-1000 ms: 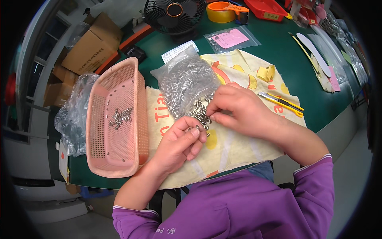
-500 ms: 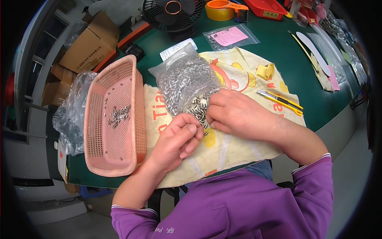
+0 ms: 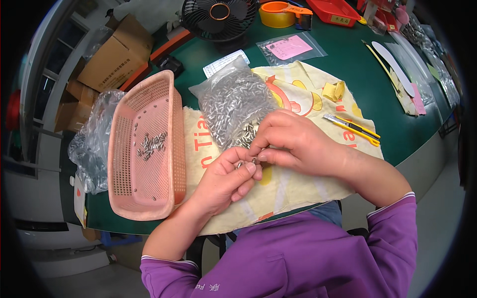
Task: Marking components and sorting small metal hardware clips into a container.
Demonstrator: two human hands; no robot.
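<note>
My left hand (image 3: 223, 181) is closed, palm partly up, with a small shiny metal pin (image 3: 239, 164) between thumb and fingers. Against its fingertips, the thumb and fingers of my right hand (image 3: 298, 145) pinch another small metal pin (image 3: 255, 160). Just beyond the hands lies a clear plastic bag (image 3: 231, 99) full of such short metal pins, with loose pins (image 3: 247, 134) at its near end, partly hidden by my right hand. To the left, a pink plastic basket (image 3: 179, 134) holds a small heap of pins (image 3: 151, 145) and several scattered ones.
A printed yellow cloth (image 3: 298, 191) lies under the bag and hands on the green table (image 3: 343, 59). On its right rests a yellow utility knife (image 3: 353, 128). Farther back are a black fan (image 3: 218, 25), a zip bag with a pink label (image 3: 290, 48), tape (image 3: 276, 17) and a red tray (image 3: 333, 11).
My right hand has drawn back from the loose pins to the left hand's fingertips, and a pin now shows between them. The whole view has shifted slightly.
</note>
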